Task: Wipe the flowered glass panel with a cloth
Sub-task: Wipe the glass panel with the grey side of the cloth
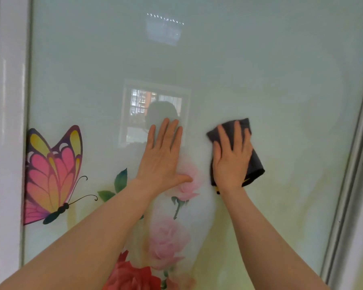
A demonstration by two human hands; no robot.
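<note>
Glass panel: right hand presses cloth flat; left hand flat

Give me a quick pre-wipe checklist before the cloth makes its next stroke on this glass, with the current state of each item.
1. Dark cloth lies flat under the right hand: ok.
2. Cloth touches the glass panel: ok.
3. Left hand braces flat on the glass, clear of the cloth: ok.
4. Room to sweep right toward the metal frame: ok.
5. Cloth damp enough: cannot tell.
6. Area over the pink rose already wiped: cannot tell.
</note>
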